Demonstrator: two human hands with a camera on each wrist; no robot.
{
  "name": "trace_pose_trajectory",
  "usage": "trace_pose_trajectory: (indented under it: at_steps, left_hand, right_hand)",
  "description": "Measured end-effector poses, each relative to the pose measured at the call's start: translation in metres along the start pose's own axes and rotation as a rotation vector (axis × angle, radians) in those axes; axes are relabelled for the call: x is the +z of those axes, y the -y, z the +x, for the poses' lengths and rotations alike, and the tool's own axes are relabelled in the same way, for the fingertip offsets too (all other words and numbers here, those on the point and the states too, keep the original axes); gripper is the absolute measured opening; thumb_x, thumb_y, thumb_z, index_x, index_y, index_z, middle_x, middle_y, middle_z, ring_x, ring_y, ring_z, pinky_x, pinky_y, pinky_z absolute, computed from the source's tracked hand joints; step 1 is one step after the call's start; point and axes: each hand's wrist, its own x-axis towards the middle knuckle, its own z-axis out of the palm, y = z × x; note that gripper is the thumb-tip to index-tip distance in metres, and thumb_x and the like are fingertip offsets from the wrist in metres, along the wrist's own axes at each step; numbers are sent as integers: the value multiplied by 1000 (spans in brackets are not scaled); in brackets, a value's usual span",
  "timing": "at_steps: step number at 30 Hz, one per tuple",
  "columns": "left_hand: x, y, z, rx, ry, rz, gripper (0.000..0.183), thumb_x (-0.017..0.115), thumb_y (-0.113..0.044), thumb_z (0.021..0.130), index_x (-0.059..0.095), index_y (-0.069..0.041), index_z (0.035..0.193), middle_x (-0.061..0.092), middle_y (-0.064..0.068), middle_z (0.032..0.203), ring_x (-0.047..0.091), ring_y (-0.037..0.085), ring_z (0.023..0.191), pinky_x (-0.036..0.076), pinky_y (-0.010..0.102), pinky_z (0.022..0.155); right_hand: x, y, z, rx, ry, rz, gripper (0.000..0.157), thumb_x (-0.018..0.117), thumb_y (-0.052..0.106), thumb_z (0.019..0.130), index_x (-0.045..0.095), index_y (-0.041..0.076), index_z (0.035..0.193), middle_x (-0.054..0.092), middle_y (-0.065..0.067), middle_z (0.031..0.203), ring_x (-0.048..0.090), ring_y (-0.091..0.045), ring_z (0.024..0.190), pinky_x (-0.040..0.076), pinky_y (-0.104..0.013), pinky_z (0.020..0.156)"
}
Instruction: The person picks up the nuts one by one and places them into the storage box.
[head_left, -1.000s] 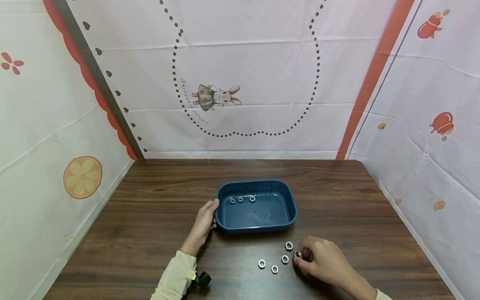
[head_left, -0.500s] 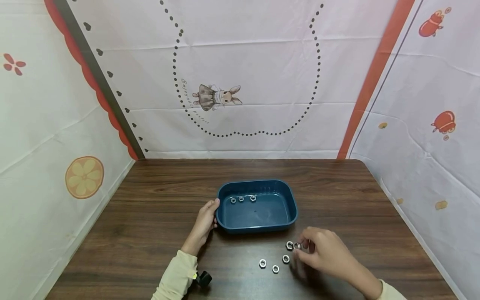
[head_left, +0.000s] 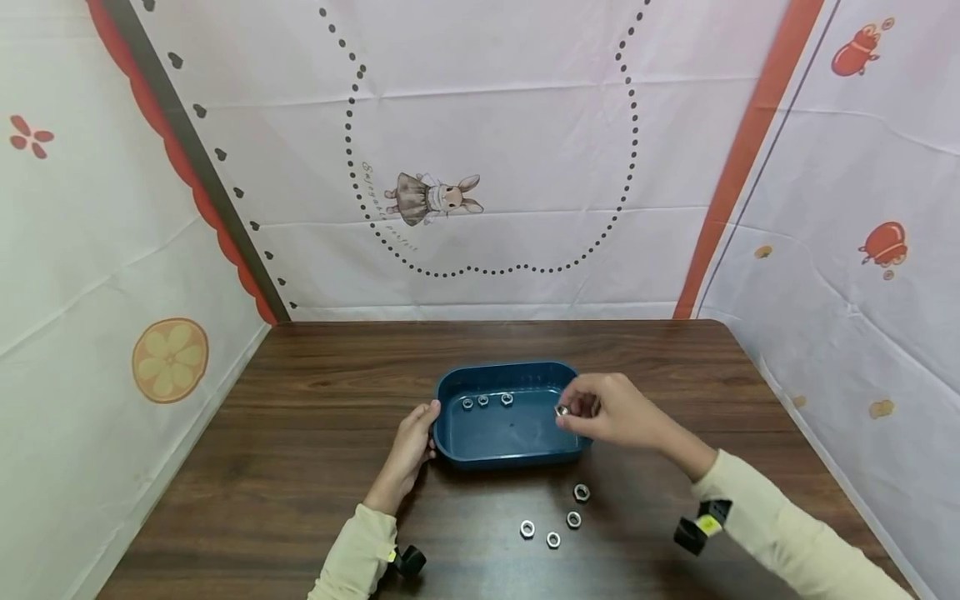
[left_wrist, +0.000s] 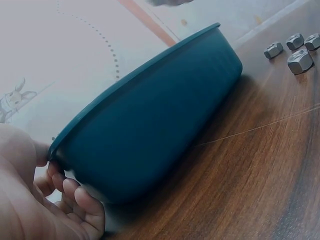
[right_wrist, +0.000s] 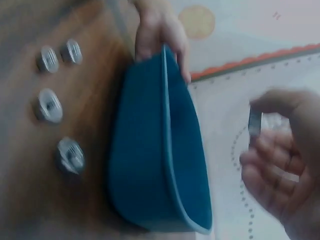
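Note:
A blue rectangular tray [head_left: 512, 459] stands on the wooden table, with 3 hex nuts lying in a row on its floor, among them a nut [head_left: 507, 400]. My left hand [head_left: 408, 442] grips the tray's left end, thumb over the rim and fingers below it in the left wrist view. Above the tray's right side, my right hand [head_left: 611, 410] pinches a metal hex nut [head_left: 562, 411] between thumb and fingertips. The right wrist view shows that nut [right_wrist: 255, 121] held higher than the tray rim.
Several loose hex nuts lie on the table in front of the tray, the closest being a nut [head_left: 581, 492]. Black wrist cameras sit on both sleeves. Printed cloth [head_left: 525, 167] hangs behind the wooden table [head_left: 300, 467] and along both sides.
My right hand has lifted a nut off the table from beside the others and carried it up and left, over the tray. My left hand keeps its grip on the tray.

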Motion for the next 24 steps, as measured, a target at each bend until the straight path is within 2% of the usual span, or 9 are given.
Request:
trace_pose_trajectory:
  at_steps: [7, 15, 22, 24]
  left_hand:
    - [2, 5, -2, 1, 10, 1, 41, 50, -46, 107, 47, -12, 84, 43, -2, 69, 41, 11, 62, 37, 21, 55]
    - [2, 4, -4, -1, 4, -1, 41, 50, -45, 107, 48, -11, 86, 43, -2, 69, 40, 11, 63, 37, 22, 55]
    - [3, -28, -22, 12, 38, -9, 38, 44, -30, 111, 48, 0, 88, 43, 1, 67, 41, 13, 63, 39, 23, 57]
    - [3, -30, -24, 14, 37, -7, 37, 45, -30, 111, 48, -1, 88, 44, 0, 67, 41, 13, 63, 39, 23, 57]
  right_hand:
    - [-4, -15, 44, -90, 100, -4, 11, 76, 24, 93, 73, 18, 100, 62, 12, 79, 57, -5, 68, 52, -26, 61]
    - [4, -22, 83, -227, 194, -15, 12, 76, 23, 93, 75, 15, 102, 63, 11, 77, 54, -3, 64, 49, -25, 60]
    - [14, -24, 115, -278, 299, -58, 18, 75, 23, 94, 76, 12, 108, 63, 11, 74, 53, -2, 60, 49, -25, 62]
    - [18, -25, 122, -277, 340, -61, 21, 74, 24, 95, 76, 11, 111, 64, 12, 74, 53, -2, 59, 49, -25, 62]
